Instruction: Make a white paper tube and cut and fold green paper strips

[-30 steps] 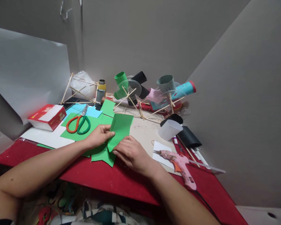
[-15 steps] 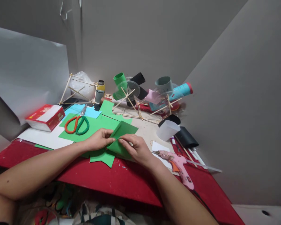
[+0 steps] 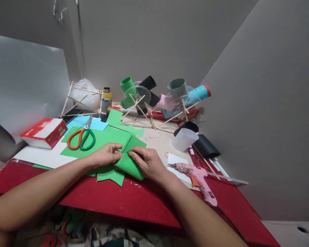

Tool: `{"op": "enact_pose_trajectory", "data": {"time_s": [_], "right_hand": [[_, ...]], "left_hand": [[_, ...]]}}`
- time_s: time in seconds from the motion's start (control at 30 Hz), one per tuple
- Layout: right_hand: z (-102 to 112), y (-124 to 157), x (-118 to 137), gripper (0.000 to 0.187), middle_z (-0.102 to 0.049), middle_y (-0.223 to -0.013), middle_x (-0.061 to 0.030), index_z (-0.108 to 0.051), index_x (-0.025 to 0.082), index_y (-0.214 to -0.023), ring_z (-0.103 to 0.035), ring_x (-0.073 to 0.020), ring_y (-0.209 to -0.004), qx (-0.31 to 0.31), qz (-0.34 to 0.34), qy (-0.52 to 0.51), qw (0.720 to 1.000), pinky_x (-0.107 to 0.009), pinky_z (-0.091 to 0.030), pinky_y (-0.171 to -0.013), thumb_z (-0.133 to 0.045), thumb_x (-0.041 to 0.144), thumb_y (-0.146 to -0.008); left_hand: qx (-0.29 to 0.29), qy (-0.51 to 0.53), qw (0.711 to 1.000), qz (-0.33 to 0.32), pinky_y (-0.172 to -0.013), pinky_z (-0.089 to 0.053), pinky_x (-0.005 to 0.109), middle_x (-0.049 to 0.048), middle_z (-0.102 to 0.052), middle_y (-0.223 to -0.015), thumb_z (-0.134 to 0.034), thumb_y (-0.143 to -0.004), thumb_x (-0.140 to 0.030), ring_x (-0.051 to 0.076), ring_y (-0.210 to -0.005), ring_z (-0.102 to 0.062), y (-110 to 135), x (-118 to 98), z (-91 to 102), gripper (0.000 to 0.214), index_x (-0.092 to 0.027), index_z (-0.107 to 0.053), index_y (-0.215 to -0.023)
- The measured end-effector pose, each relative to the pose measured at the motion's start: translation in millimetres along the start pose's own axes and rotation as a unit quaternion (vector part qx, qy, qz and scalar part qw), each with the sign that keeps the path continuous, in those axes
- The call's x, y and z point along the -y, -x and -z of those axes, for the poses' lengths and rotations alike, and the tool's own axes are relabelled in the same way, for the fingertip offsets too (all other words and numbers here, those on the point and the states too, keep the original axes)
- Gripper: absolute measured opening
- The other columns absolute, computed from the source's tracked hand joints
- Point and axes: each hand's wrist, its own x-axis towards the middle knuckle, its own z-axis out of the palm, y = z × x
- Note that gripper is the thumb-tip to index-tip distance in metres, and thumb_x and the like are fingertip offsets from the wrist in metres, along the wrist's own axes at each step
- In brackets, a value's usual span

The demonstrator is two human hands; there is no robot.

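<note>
Both my hands work a small green paper piece (image 3: 130,164) over the red table (image 3: 113,195). The piece is bent into a curl, its near edge rolled over. My left hand (image 3: 105,155) pinches its left edge, fingers closed. My right hand (image 3: 146,161) pinches the top edge where the two sides meet, thumb and fingers closed on it. More green sheets (image 3: 105,139) lie flat beneath and behind the hands.
Orange-and-green scissors (image 3: 81,139) lie on the green sheets at left, beside a red tissue box (image 3: 43,132). A pink glue gun (image 3: 198,178) rests at right near white and black paper cups (image 3: 185,139). Skewer frames with paper tubes (image 3: 149,103) crowd the back.
The green piece stood flat and upright a second ago; my hands have folded it down and curled it into a loop. The camera view shifted slightly.
</note>
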Motion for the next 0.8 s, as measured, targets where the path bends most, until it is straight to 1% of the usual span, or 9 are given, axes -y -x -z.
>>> {"op": "enact_pose_trajectory", "data": {"time_s": [0.13,0.23,0.3,0.37,0.47,0.53,0.63,0.7,0.8], "right_hand": [[5.7,-1.7,2.0,0.023,-0.064,-0.068,-0.0016,-0.067,0.019,-0.08,-0.057,-0.0144,-0.061,-0.04,-0.037,-0.052,0.997,-0.025,-0.043,-0.06,-0.051,0.03,-0.093],[11.8,-4.6,3.0,0.024,-0.061,-0.067,-0.0007,-0.066,0.019,-0.077,-0.055,-0.0146,-0.063,-0.058,-0.084,-0.139,0.985,-0.024,-0.043,-0.059,-0.054,0.035,-0.091],[15.0,-6.6,1.9,0.026,-0.058,-0.066,-0.0001,-0.064,0.018,-0.074,-0.052,-0.0142,-0.063,-0.05,-0.111,-0.171,0.978,-0.024,-0.042,-0.057,-0.055,0.038,-0.089],[16.3,-8.1,-0.4,0.028,-0.055,-0.065,0.0007,-0.064,0.018,-0.073,-0.049,-0.0135,-0.062,-0.031,-0.132,-0.193,0.972,-0.024,-0.04,-0.057,-0.055,0.04,-0.088],[14.8,-9.0,-4.8,0.03,-0.053,-0.066,0.001,-0.063,0.017,-0.072,-0.047,-0.0126,-0.063,-0.004,-0.156,-0.231,0.96,-0.023,-0.038,-0.055,-0.056,0.042,-0.087],[12.3,-8.9,-6.8,0.03,-0.051,-0.066,0.0015,-0.062,0.017,-0.072,-0.045,-0.012,-0.062,0.004,-0.167,-0.252,0.953,-0.023,-0.037,-0.054,-0.057,0.043,-0.086],[8.0,-8.4,-8.0,0.031,-0.049,-0.064,0.003,-0.061,0.017,-0.071,-0.043,-0.0108,-0.06,0.013,-0.182,-0.281,0.942,-0.022,-0.035,-0.054,-0.059,0.045,-0.085],[5.8,-8.2,-8.0,0.032,-0.048,-0.062,0.0042,-0.06,0.017,-0.07,-0.041,-0.0102,-0.058,0.02,-0.194,-0.299,0.934,-0.022,-0.035,-0.053,-0.061,0.046,-0.084],[4.7,-8.3,-8.1,0.033,-0.048,-0.06,0.0052,-0.061,0.017,-0.068,-0.041,-0.0095,-0.056,0.035,-0.218,-0.326,0.919,-0.023,-0.035,-0.053,-0.064,0.047,-0.081]], "left_hand": [[-0.033,0.023,0.999,0.025,-0.055,-0.051,0.024,0.0001,-0.064,-0.069,-0.075,-0.073,-0.035,0.012,-0.057,-0.061,1.6,-5.7,2.3,0.069,-0.014,-0.049,-0.133],[-0.072,0.003,0.997,0.004,-0.06,-0.054,0.029,0.003,-0.065,-0.079,-0.072,-0.078,-0.042,0.015,-0.066,-0.064,2.9,-10.5,1.8,0.079,-0.02,-0.035,-0.144],[-0.107,-0.036,0.993,-0.017,-0.06,-0.052,0.028,0.0035,-0.065,-0.082,-0.067,-0.08,-0.048,0.014,-0.066,-0.062,3.8,-12.1,1.3,0.068,-0.021,-0.045,-0.138],[-0.144,-0.11,0.982,-0.046,-0.059,-0.05,0.025,0.0047,-0.065,-0.084,-0.062,-0.082,-0.053,0.013,-0.066,-0.06,6.1,-13.0,0.1,0.053,-0.018,-0.06,-0.122],[-0.193,-0.259,0.938,-0.126,-0.061,-0.046,0.023,0.0074,-0.067,-0.096,-0.059,-0.084,-0.052,0.013,-0.07,-0.059,13.9,-16.5,-4.8,0.039,-0.015,-0.07,-0.093],[-0.196,-0.321,0.913,-0.157,-0.058,-0.042,0.022,0.0055,-0.067,-0.088,-0.06,-0.084,-0.048,0.012,-0.066,-0.057,19.8,-20.1,-9.3,0.035,-0.015,-0.07,-0.081],[-0.145,-0.307,0.936,-0.095,-0.049,-0.035,0.021,-0.0011,-0.057,-0.056,-0.061,-0.082,-0.048,0.011,-0.052,-0.049,23.0,-22.0,-13.8,0.035,-0.014,-0.067,-0.074],[-0.11,-0.259,0.959,-0.046,-0.047,-0.033,0.02,-0.0029,-0.053,-0.051,-0.063,-0.08,-0.047,0.01,-0.047,-0.047,20.3,-19.7,-13.5,0.035,-0.014,-0.063,-0.068],[-0.085,-0.201,0.976,-0.023,-0.048,-0.033,0.02,-0.0026,-0.055,-0.051,-0.068,-0.075,-0.046,0.01,-0.049,-0.047,14.5,-15.2,-10.3,0.036,-0.015,-0.057,-0.061]]}}
